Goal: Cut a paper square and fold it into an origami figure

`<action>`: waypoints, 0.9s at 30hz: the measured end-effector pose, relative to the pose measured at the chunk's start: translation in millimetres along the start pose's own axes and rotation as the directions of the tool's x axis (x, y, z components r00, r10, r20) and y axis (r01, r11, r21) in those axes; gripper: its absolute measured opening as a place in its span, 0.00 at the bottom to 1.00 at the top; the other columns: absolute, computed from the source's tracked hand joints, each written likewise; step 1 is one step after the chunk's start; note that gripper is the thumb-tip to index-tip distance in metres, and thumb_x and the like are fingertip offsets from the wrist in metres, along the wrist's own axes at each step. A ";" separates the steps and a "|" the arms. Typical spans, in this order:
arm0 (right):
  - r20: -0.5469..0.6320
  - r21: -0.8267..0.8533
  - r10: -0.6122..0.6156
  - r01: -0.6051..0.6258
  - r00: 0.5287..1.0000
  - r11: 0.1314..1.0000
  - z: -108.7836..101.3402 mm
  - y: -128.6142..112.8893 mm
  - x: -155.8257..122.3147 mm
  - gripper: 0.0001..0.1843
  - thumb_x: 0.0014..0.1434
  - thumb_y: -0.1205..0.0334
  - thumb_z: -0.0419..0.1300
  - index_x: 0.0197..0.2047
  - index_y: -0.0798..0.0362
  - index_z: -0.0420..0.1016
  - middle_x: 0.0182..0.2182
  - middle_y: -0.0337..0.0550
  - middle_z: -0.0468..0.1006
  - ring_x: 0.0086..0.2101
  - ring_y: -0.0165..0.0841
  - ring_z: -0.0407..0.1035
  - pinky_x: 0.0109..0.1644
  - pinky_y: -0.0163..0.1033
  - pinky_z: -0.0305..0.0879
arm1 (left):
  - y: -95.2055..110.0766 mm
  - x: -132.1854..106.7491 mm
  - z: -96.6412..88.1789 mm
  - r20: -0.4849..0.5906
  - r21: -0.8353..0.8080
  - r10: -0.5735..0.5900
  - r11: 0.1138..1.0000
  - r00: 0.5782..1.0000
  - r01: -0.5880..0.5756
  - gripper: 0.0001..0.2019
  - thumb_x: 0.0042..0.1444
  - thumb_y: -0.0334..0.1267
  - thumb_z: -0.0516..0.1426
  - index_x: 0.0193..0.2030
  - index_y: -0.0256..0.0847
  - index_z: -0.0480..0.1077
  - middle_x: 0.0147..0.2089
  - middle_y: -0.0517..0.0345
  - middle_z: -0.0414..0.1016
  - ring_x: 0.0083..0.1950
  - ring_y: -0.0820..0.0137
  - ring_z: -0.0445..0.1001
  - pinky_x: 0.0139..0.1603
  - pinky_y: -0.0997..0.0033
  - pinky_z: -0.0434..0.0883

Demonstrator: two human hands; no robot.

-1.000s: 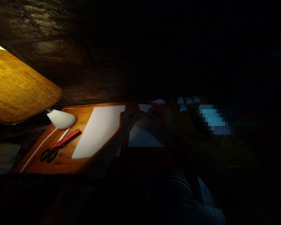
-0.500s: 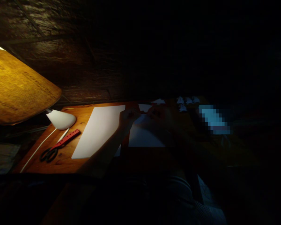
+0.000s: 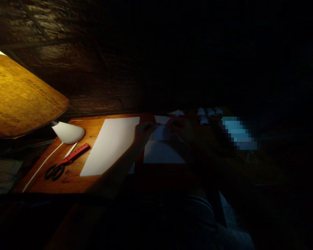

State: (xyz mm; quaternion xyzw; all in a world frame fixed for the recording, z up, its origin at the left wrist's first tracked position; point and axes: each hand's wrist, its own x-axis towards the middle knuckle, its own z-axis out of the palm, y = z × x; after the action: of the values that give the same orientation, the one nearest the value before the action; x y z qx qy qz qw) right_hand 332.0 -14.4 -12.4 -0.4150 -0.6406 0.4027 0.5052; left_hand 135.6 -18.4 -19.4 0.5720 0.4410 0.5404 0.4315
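The room is dark and only a lamp lights the left of a wooden table (image 3: 94,121). My left hand (image 3: 143,132) and my right hand (image 3: 178,128) are both closed on a small white piece of paper (image 3: 161,132), held between them just above a larger white sheet (image 3: 163,152). Another large white sheet (image 3: 111,144) lies to the left of my left forearm. My right hand is deep in shadow and its fingers barely show.
A yellow lampshade (image 3: 21,100) hangs over the left edge above a white lamp base (image 3: 67,132). Red-handled scissors (image 3: 65,161) and a white cord (image 3: 41,166) lie at the left. Several small folded white paper pieces (image 3: 207,113) sit at the back right.
The small paper between my hands now shows as a lit square a little lower than before. My hands have shifted only slightly.
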 end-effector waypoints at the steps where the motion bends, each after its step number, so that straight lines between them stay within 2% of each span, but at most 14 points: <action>1: 0.003 -0.008 0.001 -0.001 1.000 1.000 0.4 -0.2 -0.2 0.13 0.53 0.52 0.64 0.26 0.53 0.74 0.25 0.40 0.75 0.28 0.31 0.67 0.32 0.36 0.61 | -0.2 -0.8 1.0 0.002 0.007 0.001 1.000 1.000 -0.001 0.12 0.47 0.46 0.67 0.27 0.39 0.75 0.27 0.60 0.74 0.31 0.71 0.70 0.32 0.73 0.66; 12: 0.156 -0.065 0.042 -0.032 0.987 0.997 3.1 3.3 -6.1 0.13 0.55 0.52 0.63 0.30 0.54 0.79 0.28 0.43 0.78 0.31 0.34 0.70 0.35 0.37 0.63 | -6.0 -5.1 9.6 0.077 -0.060 -0.036 0.997 0.996 0.041 0.07 0.46 0.39 0.67 0.27 0.39 0.76 0.26 0.60 0.75 0.29 0.72 0.70 0.31 0.72 0.66; 18: 0.099 -0.093 0.058 -0.049 0.993 0.994 6.2 0.9 -7.1 0.13 0.56 0.52 0.61 0.30 0.54 0.77 0.28 0.43 0.78 0.29 0.33 0.68 0.32 0.36 0.61 | -7.3 -4.6 11.2 0.027 -0.091 -0.055 0.994 0.998 0.057 0.05 0.48 0.36 0.66 0.27 0.39 0.76 0.26 0.59 0.74 0.29 0.73 0.69 0.31 0.73 0.65; 23: 0.046 -0.106 0.134 -0.129 0.990 0.986 1.6 -1.8 -5.9 0.10 0.54 0.56 0.60 0.27 0.53 0.74 0.25 0.42 0.75 0.28 0.32 0.67 0.30 0.36 0.59 | -4.6 -5.0 7.1 -0.029 -0.084 -0.041 0.996 0.999 0.038 0.09 0.49 0.38 0.66 0.24 0.39 0.72 0.23 0.62 0.69 0.27 0.73 0.66 0.29 0.73 0.62; 27: 0.049 -0.158 0.092 -0.084 0.995 0.984 -0.5 -0.2 -3.9 0.10 0.54 0.56 0.59 0.26 0.53 0.72 0.25 0.41 0.73 0.28 0.32 0.65 0.31 0.36 0.58 | -1.9 -5.0 5.8 -0.050 -0.087 -0.060 0.995 0.997 0.055 0.10 0.49 0.40 0.65 0.23 0.39 0.71 0.22 0.64 0.67 0.26 0.75 0.63 0.29 0.74 0.60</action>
State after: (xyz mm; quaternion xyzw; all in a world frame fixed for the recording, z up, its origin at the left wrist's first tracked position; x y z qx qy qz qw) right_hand 333.1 -18.1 -13.3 -0.4697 -0.6648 0.3849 0.4350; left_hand 141.2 -22.9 -22.6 0.5257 0.4450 0.5609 0.4593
